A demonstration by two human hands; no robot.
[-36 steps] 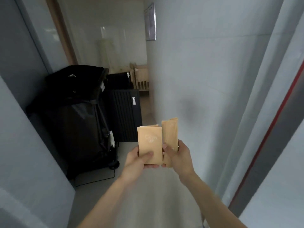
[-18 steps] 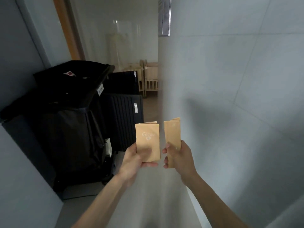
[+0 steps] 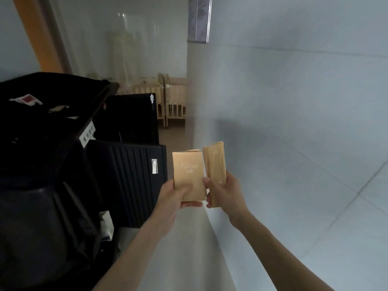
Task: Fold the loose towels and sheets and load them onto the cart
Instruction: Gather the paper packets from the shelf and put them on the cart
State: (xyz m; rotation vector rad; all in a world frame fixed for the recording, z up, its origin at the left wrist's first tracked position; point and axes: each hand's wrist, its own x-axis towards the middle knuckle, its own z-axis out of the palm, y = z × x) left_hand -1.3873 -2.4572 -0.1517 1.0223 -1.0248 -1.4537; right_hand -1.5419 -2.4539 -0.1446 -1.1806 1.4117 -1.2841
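My left hand (image 3: 172,198) grips a tan paper packet (image 3: 188,173) printed "Glow Up", held upright in front of me. Right beside it, my right hand (image 3: 223,192) holds a second tan packet (image 3: 215,162), narrower and turned edge-on. The two packets nearly touch. To the left stands a black cart (image 3: 52,164) with a dark bag hanging on it and small items lying on its top. No towels or sheets are in sight.
A black ribbed suitcase (image 3: 134,183) and a second black case (image 3: 130,118) stand behind the cart. A pale tiled wall (image 3: 294,122) runs close along my right. Wooden cribs (image 3: 172,101) stand in the room at the corridor's end. A framed picture (image 3: 199,17) hangs on the wall.
I have moved forward along the corridor, so the cart and cases look nearer. Both hands still hold the packets, which drew apart and are now close together again.
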